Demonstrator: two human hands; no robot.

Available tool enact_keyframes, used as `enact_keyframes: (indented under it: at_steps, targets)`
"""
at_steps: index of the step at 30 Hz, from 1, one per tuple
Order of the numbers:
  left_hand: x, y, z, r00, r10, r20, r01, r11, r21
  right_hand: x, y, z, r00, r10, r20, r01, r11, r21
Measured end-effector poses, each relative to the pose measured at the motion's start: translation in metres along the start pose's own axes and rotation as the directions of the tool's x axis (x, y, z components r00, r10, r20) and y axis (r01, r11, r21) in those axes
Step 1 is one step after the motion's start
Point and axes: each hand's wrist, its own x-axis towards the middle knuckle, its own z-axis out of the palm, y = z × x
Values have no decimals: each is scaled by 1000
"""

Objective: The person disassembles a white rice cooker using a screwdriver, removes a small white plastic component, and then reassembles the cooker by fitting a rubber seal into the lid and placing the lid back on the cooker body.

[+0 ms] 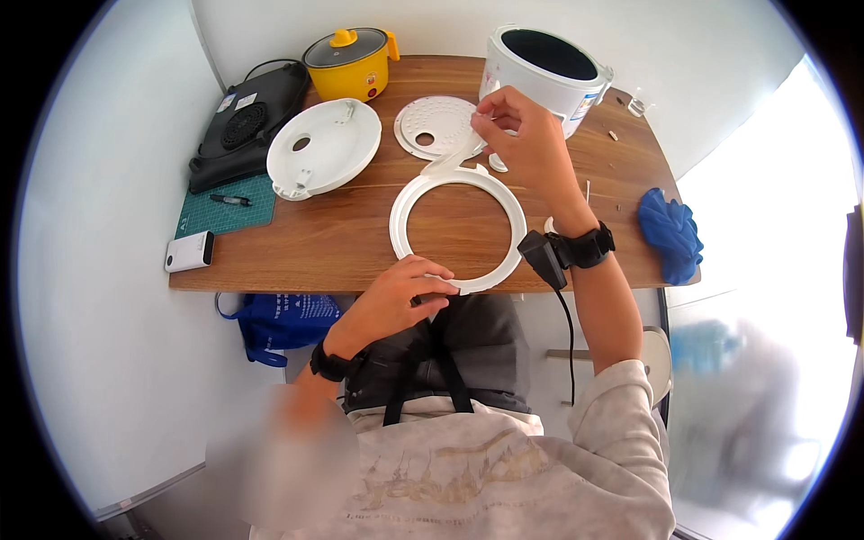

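A white plastic ring (400, 229) lies on the wooden table, reaching its front edge. My left hand (400, 301) grips the ring's front left rim with bent fingers. Above the back of the ring, my right hand (517, 135) pinches a white, curved strip (447, 160), which slants down to the ring; whether it is attached I cannot tell. Behind them lie a perforated white disc (445, 117) with a hole and, to the left, a white round lid (340, 148).
A white cooker body (499, 72) and yellow pot (351, 79) stand behind. At left are a black appliance (216, 153), green mat (252, 211), pen (229, 199) and white device (187, 252). Blue cloth (668, 234) sits at right; a blue bag (279, 324) is below.
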Motion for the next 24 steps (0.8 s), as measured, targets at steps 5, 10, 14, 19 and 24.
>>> enact_keyframes:
  at_steps: [5,10,14,19,24]
  targets:
    - [7,3,-5,993,-73,-96,67,995,-69,-9,-37,-11,995,-102,16,101,994,48]
    - [8,-22,-24,860,-438,-261,369,888,-275,-32,-64,-18,994,-82,69,64,969,237]
    - [20,-32,-38,832,-523,-186,386,786,-483,-40,-65,-23,987,-20,160,-26,959,281]
    - [44,-30,-46,843,-528,-103,447,793,-414,-57,-56,-23,974,42,224,-109,950,294]
    - [61,-41,-46,891,-452,-27,409,829,-382,-62,-29,-28,977,118,178,-147,976,162]
